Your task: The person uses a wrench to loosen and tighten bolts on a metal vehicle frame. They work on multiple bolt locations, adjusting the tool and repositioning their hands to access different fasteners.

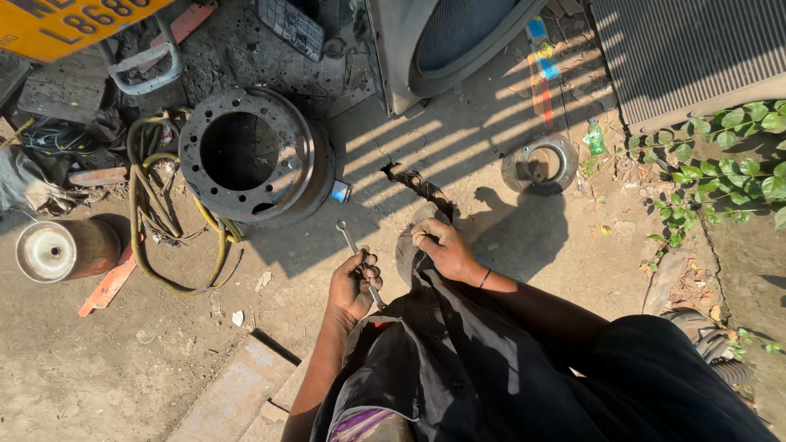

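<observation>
Fist of left hand (pixel 354 282) round wrench (pixel 359 259); right hand (pixel 440 245) curled, prob. gripping dark part (pixel 419 187).

Outdoor workshop yard as I see it through the head camera, in hard sunlight.

I look down on a packed dirt floor (pixel 98 368) crossed by striped shadows. A rusty brake drum (pixel 255 155) lies upper left, with coiled yellow-green hoses (pixel 151 221) just beside it and a small metal cylinder (pixel 65 250) on its side further left. A flat metal ring (pixel 540 164) sits right of centre. A finned radiator panel (pixel 688 49) fills the top right, above leafy green vines (pixel 729 164). A concrete slab (pixel 233 393) lies below.
</observation>
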